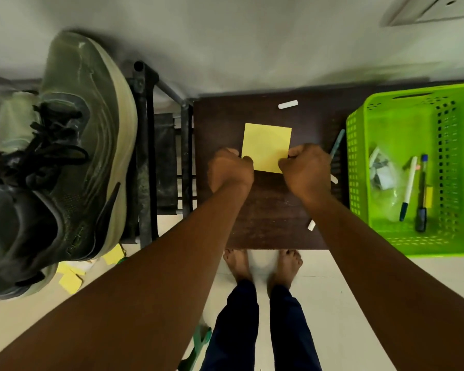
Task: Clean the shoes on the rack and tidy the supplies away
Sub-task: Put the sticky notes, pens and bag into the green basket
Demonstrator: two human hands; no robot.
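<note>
a: which thing is the largest, and how will it handle?

b: the olive shoe (73,145) on the black rack (145,145), at the left. it is judged bulky but light, with a stiff foam sole and a soft upper. it is best taken at the heel or under the sole, not by the laces.

a: and the green basket (413,236)?

b: it stands on the right end of the dark bench (265,223). it is thin plastic, light, and is best lifted by its rim. pens lie inside.

a: what is held now?

b: a yellow paper square (267,145), flat on the bench. its near corners are pinched, one by the curled fingers of the left hand (231,170), one by the right hand (306,170). it is thin and easily creased, so only the edges should be taken.

a: smaller things?

b: a piece of chalk (287,104) lies behind the paper. it is brittle and is better picked at the middle.
</note>
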